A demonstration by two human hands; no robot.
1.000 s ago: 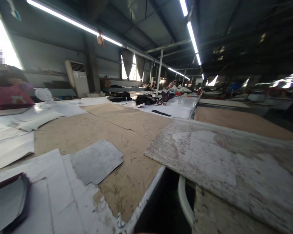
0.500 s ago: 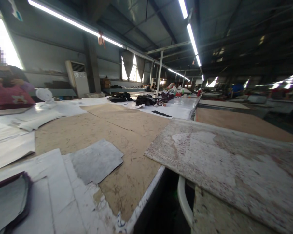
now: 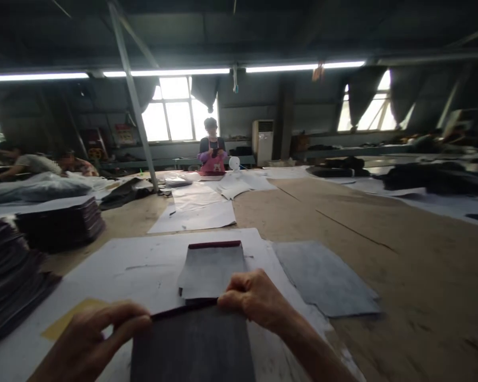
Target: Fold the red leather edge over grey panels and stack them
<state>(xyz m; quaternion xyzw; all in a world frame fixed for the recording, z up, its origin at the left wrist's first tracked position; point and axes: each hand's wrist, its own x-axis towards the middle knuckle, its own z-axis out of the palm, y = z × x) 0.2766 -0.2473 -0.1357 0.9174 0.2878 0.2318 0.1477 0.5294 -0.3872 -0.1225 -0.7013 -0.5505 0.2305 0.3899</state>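
My left hand [image 3: 99,334] pinches the far left corner of a dark grey fabric panel [image 3: 191,345], thumb and fingers closed. At the far right corner, my right hand [image 3: 255,300] is closed on the same panel's dark edge strip. The panel's near part runs out of the bottom of the view. Just beyond it lies a pale grey piece [image 3: 213,268] with a dark maroon strip along its far edge. These pieces are over white paper sheets [image 3: 131,254]. To the right of my right hand rests a loose light grey sheet [image 3: 326,278].
Stacks of dark panels [image 3: 59,225] stand at the left, beside a yellow piece [image 3: 74,315]. A metal post [image 3: 133,101] rises from the table [image 3: 287,212]. Dark fabric heaps [image 3: 430,178] lie at the right. Across the table a person [image 3: 212,151] works.
My view has swung left, from the table's edge to facing across it. Both my hands have come into view, gripping the dark grey panel.
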